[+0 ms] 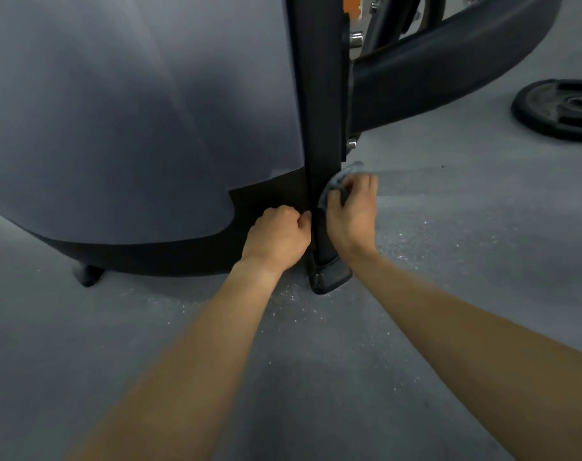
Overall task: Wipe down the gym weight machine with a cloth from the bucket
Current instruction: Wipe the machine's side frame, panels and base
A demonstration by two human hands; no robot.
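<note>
Both hands are down at the base of the gym weight machine, so the wiping step is under way. The cloth [337, 184] is out of the bucket, which is not in view, and lies bunched against the right face of the black upright post [323, 128], just above its foot [329, 277]. The right hand [351, 212] has its grip clamped on the cloth, fingers curled over the wad and pressing it to the post. The left hand [278, 234] sits against the post's left edge with its fingers curled in; whether that grip pinches the edge or only braces there I cannot tell. No damp streak or sheen shows on any surface, so how much is already wiped is not readable. At a guess, the grey shroud [133, 111], the curved frame tube [449, 58] and the bolted bracket higher up may remain, given how low the work is. The cloth is soft, grey and crumpled. The post is flat-sided, matte and dark, and its foot is a wedge-shaped pad that looks like rubber. The shroud is smooth and broadly rounded — likely plastic — with a dark lower panel. A black weight plate [559, 109] lies well apart on the speckled grey floor [449, 261].
</note>
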